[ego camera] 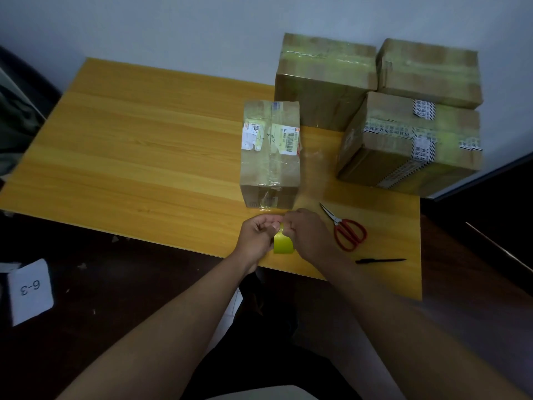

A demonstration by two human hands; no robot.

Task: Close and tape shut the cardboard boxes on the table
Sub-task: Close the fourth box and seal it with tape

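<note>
Both hands [284, 230] grip tape roll [283, 243]; four boxes [270, 151] closed, taped

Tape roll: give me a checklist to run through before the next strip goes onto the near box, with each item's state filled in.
1. Tape roll in hand: ok, both the left hand and right hand grip it near the table edge.
2. Free tape end found: cannot tell, fingers cover it.
3. Near box flaps closed: ok, top lies flat, tape already along its seam.
4. Box within reach: ok, just beyond the hands.
5. Scissors ready: ok, lying right of the right hand, untouched.
6. Three other boxes: ok, closed and taped, stacked at the back right.
</note>
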